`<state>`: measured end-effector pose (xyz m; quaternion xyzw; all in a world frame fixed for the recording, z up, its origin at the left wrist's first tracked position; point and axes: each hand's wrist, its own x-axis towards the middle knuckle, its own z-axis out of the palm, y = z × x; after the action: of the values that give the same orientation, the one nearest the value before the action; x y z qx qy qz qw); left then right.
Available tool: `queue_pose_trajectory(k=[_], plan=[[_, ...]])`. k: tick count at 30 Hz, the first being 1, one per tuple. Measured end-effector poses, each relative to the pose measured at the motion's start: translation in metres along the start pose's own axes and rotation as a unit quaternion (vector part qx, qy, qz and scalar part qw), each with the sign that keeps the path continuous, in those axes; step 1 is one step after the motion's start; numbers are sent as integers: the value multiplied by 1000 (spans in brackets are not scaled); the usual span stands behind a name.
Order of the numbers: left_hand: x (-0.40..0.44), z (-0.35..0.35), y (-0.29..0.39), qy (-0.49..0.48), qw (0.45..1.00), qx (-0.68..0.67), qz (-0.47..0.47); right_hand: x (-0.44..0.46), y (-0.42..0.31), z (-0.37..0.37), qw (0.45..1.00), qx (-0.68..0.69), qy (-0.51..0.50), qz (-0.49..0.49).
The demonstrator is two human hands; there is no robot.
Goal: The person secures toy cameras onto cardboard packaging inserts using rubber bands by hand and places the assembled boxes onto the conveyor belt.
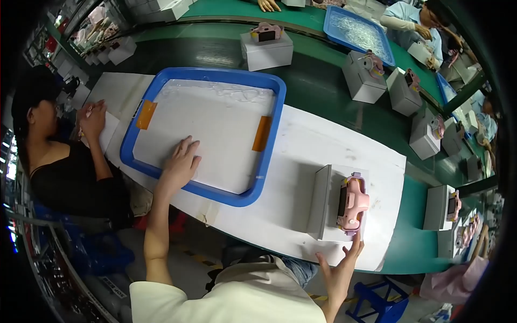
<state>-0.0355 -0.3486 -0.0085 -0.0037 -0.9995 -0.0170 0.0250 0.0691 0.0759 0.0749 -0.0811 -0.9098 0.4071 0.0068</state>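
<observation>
My left hand (pixel 182 164) lies over the near left part of a blue tray (pixel 278 102), fingers stretched out on a white sheet (pixel 215 126) inside it. Clear, shiny pieces (pixel 237 94) show along the sheet's far edge. My right hand (pixel 340 266) is open beside the near edge of a white box (pixel 319 207), thumb and fingers apart. A pink toy camera (pixel 354 203) with a dark screen rests on that box. The right fingertips are close to the camera's near end; whether they touch it or the box I cannot tell.
A person in black (pixel 70 172) sits at the left. Along the green belt (pixel 318 91) stand white boxes (pixel 267 54) with pink cameras on top. Another blue tray (pixel 390 56) with clear pieces is across the belt, near co-workers. A blue stool (pixel 381 302) stands below right.
</observation>
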Motion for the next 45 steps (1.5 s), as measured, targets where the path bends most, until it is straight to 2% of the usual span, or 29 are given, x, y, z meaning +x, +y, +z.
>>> queue_pose_trajectory(k=[5,10,14,16,17,19,21,22,24,26,28,29,31,32,34,35,39,40,44,45], plan=[[-23,-44,-12,-95,991,-76,49,0,5,-6,996,71,-27,-51],[-7,-43,-10,-126,983,-102,89,9,-5,-15,994,85,54,-49],[12,-58,-7,9,984,-136,114,11,-7,-24,983,87,142,-78],[12,-88,13,76,952,-296,-16,11,-2,-30,976,104,178,-66],[16,-92,17,74,952,-297,-15,11,1,-34,969,120,208,-58],[25,-97,22,192,869,-449,-77,12,3,-41,952,148,265,-45],[27,-104,44,217,833,-508,-43,12,-1,-43,948,155,270,-59],[25,-111,59,216,832,-510,-40,11,-6,-43,945,164,276,-68],[8,-129,98,192,778,-596,55,7,-16,-41,936,178,293,-84],[-20,-144,133,101,750,-647,98,2,-35,-31,939,197,241,-145],[-39,-157,159,-21,761,-584,281,2,-64,-18,947,209,144,-198],[-40,-155,172,-57,731,-578,357,5,-73,-15,952,198,77,-219],[-49,-151,197,-45,745,-518,419,18,-77,-15,941,138,-134,-278],[-50,-151,202,-49,740,-519,426,19,-75,-13,944,136,-127,-273],[-52,-149,211,-124,712,-591,360,22,-68,-8,908,190,-231,-293],[-53,-148,215,-159,695,-623,322,22,-65,-9,910,189,-228,-292],[-55,-143,223,-301,610,-718,146,22,-51,-16,870,336,-313,-179],[-53,-142,223,-302,610,-718,146,21,-48,-19,854,369,-333,-151],[-42,-139,224,-519,557,-628,160,21,-34,-31,770,493,-404,-40],[-42,-136,223,-520,558,-627,160,20,-31,-33,769,494,-403,-40]])
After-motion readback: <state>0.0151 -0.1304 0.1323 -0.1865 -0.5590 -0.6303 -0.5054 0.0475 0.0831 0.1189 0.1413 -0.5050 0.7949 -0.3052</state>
